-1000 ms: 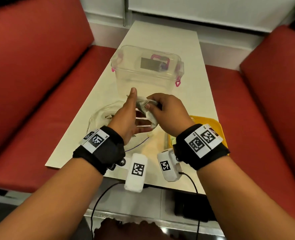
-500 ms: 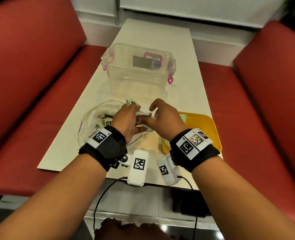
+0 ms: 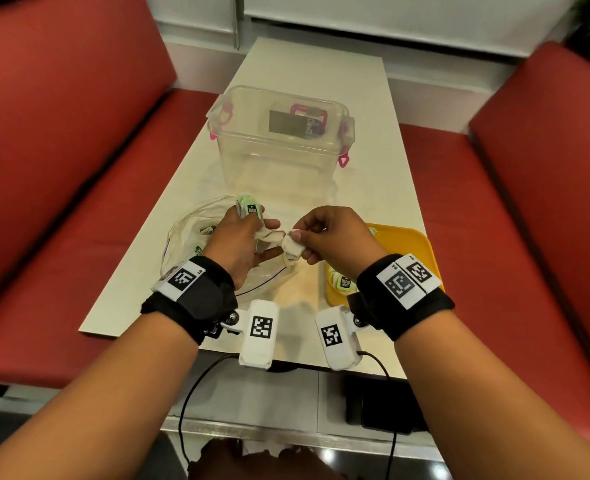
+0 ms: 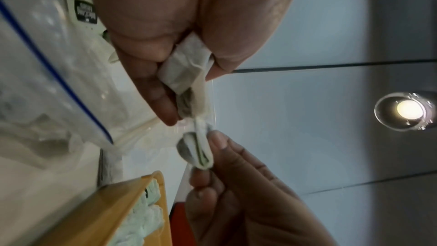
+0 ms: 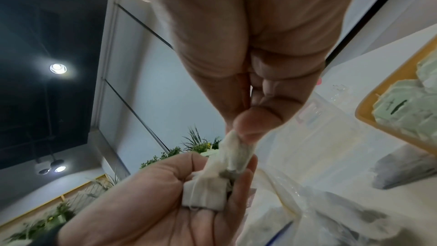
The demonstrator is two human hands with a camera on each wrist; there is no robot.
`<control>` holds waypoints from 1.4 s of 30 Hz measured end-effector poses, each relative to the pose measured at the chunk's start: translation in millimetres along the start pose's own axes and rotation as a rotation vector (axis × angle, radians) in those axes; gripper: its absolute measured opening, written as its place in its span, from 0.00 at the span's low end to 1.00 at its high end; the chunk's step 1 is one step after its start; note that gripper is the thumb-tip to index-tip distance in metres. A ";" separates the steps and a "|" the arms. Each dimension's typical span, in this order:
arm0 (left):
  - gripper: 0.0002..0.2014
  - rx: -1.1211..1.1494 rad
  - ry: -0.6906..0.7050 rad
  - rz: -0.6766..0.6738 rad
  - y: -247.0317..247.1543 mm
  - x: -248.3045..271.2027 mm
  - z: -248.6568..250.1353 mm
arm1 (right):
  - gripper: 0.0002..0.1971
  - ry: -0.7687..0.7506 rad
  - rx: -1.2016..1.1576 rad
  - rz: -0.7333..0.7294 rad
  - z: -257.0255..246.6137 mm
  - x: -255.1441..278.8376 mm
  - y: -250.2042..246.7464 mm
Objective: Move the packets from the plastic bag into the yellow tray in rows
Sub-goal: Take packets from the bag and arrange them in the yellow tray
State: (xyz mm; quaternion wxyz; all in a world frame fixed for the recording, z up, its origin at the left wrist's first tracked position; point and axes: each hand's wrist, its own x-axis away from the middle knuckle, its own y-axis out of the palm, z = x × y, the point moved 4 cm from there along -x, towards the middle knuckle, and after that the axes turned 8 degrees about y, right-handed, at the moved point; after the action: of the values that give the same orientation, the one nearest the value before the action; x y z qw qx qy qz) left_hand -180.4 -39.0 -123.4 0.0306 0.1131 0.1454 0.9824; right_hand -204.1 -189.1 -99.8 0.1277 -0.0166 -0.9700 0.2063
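Note:
My left hand (image 3: 248,233) holds a small bundle of white tea-bag packets (image 3: 267,235) above the clear plastic bag (image 3: 186,237); a green-labelled packet (image 3: 248,209) sticks up past its fingers. My right hand (image 3: 324,237) pinches one white packet (image 3: 293,245) between thumb and forefinger, still touching the bundle. In the left wrist view the bundle (image 4: 187,66) sits between thumb and fingers; the pinched packet (image 4: 197,149) hangs below. The right wrist view shows the pinched packet (image 5: 236,151) and the bundle (image 5: 205,194). The yellow tray (image 3: 411,244) at the right holds several packets (image 3: 343,284).
A clear lidded storage box (image 3: 279,140) with pink clips stands farther back on the cream table (image 3: 314,67). Red bench seats (image 3: 61,188) flank both sides. More packets (image 3: 200,249) lie inside the bag. Cables hang below the near table edge.
Both hands have dropped nearer the table and drawn slightly apart. The right hand now pinches a single packet pulled out of the bundle in the left hand.

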 end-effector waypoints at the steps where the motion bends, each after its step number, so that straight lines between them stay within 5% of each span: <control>1: 0.12 -0.020 0.012 0.004 -2.5 0.1 0.1 | 0.05 -0.005 0.016 -0.002 -0.2 0.6 -0.5; 12: 0.04 -0.057 -0.048 -0.140 -7.4 12.8 -6.5 | 0.05 -0.086 -0.156 -0.055 -8.1 6.9 -2.2; 20: 0.12 0.033 -0.135 -0.271 9.0 23.4 -6.8 | 0.06 -0.102 -0.252 -0.099 -14.1 8.4 -4.3; 28: 0.10 0.041 -0.194 -0.371 15.9 24.2 -11.4 | 0.04 -0.070 -0.397 -0.141 -9.1 8.1 -5.3; 36: 0.14 -0.130 -0.105 -0.196 10.4 10.1 -20.3 | 0.10 0.055 -0.334 0.004 4.4 3.7 -15.0; 42: 0.10 -0.435 0.188 -0.140 12.4 2.2 -19.2 | 0.22 0.130 -0.118 -0.008 10.3 6.6 -12.4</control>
State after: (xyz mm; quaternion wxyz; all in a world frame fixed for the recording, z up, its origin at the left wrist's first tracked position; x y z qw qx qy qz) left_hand -187.3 -56.0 -137.2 0.1085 0.0016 -0.0597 0.9923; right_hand -212.9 -203.9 -102.3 0.1900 -0.0333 -0.9702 0.1468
